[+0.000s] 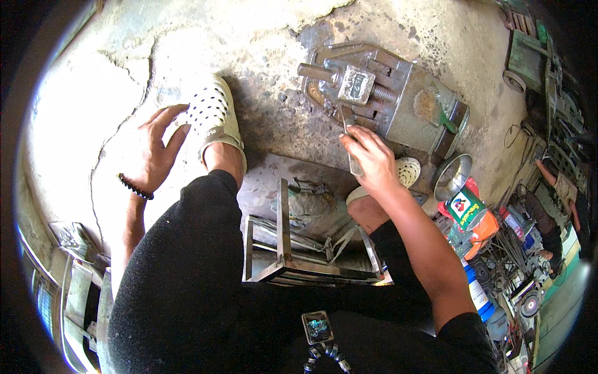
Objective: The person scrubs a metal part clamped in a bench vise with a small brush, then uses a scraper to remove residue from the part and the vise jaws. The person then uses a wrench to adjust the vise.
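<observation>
My right hand (372, 156) is closed around a thin flat metal tool (354, 166), whose exact kind I cannot make out. The tool's narrow end reaches the near edge of a heavy metal fixture (398, 112) on the floor; whether it touches is unclear. A marked steel block (356, 85) sits on that fixture, between a round bar and a thick threaded screw (384, 93). My left hand (156, 146) holds nothing; its fingers are apart, with the tips at the side of my cream perforated clog (212, 112).
Brown powder (427, 106) and a green plastic piece (447, 123) lie on the fixture. Near my right foot stands a metal bowl (452, 176), with a green-and-orange bag (468, 212) beside it. A metal-framed stool (283, 249) is beneath me. Another person (564, 187) is at far right.
</observation>
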### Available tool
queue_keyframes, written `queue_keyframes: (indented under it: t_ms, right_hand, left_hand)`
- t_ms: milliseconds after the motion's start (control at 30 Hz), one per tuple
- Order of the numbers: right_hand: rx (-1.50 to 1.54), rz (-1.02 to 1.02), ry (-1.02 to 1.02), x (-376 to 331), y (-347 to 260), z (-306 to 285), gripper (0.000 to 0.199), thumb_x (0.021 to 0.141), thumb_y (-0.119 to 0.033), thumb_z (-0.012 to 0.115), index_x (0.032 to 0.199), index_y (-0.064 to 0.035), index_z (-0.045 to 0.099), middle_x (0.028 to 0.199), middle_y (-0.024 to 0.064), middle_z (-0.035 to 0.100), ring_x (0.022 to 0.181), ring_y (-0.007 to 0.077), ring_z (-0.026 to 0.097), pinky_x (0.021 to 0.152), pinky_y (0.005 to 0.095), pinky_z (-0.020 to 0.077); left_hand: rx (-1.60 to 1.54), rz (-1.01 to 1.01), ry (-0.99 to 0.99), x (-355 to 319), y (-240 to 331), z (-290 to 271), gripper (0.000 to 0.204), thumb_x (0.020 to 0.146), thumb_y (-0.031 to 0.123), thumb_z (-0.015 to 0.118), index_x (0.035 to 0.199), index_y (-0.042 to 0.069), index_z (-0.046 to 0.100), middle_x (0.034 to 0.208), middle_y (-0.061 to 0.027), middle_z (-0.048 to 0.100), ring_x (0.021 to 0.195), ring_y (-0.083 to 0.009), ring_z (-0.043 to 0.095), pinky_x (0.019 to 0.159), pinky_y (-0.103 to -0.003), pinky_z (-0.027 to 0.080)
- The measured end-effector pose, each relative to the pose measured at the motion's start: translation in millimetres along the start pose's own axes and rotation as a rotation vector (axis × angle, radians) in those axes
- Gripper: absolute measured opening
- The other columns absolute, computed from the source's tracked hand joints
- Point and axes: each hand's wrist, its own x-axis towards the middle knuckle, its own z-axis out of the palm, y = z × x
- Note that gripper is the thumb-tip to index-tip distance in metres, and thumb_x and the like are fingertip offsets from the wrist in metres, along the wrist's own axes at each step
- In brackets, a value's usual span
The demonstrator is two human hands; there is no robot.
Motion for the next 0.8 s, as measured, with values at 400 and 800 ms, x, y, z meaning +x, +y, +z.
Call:
queue_keyframes:
  t_ms: [400,800]
  right_hand:
    - [0.064,0.117,0.010,-4.7,-15.3,18.1,0.057,0.067,0.006,0.070,0.121,-0.0087,0.062,0.130,0.0149,0.058,0.119,0.0358,0.058,0.098,0.0433,0.0515]
    - [-0.304,-0.043,-0.584,44.0,-39.8,-0.2,0.034,0.085,-0.010,0.054,0.118,-0.0051,0.063,0.129,0.0240,0.060,0.124,0.0378,0.056,0.099,0.0437,0.0511]
  left_hand:
    - [0.048,-0.009,0.014,0.8,0.6,-0.2,0.034,0.091,0.007,0.067,0.125,0.001,0.063,0.117,-0.0179,0.069,0.106,-0.0304,0.067,0.093,-0.039,0.052]
    - [-0.015,-0.029,0.018,-3.3,1.4,3.8,0.034,0.092,0.009,0.067,0.125,0.000,0.063,0.120,-0.0169,0.068,0.108,-0.0291,0.066,0.094,-0.039,0.052]
